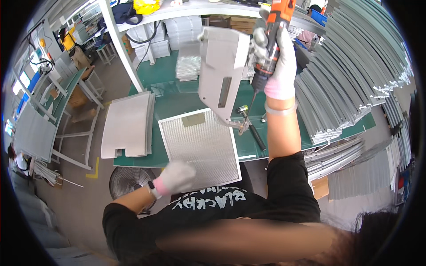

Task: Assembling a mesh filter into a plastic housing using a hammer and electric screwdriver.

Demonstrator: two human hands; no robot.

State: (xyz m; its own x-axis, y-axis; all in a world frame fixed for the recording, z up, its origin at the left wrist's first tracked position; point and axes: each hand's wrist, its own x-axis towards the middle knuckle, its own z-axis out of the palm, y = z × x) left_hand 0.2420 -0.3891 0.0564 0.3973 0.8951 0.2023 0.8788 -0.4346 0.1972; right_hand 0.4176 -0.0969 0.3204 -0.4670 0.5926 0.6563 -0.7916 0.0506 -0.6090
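Observation:
My right hand (286, 66), in a white glove with a pink cuff, is raised and wrapped round an orange and black power drill (279, 20). The drill's long thin bit points down. Left of it stands a grey housing (215, 66) with a slot in its face and a small metal tip below. My left hand (178, 176), gloved the same way, is smeared by motion over the lower left of a framed mesh panel (202, 153); its fingers do not show clearly. A hammer (258, 137) with a black handle lies right of the panel.
Flat pale panels (126, 124) are stacked on the green table (159, 111) to the left. A tall pile of grey metal strips (350, 75) fills the right. Beneath the table's front edge stands a round floor fan (128, 181). A person (71, 42) is far left.

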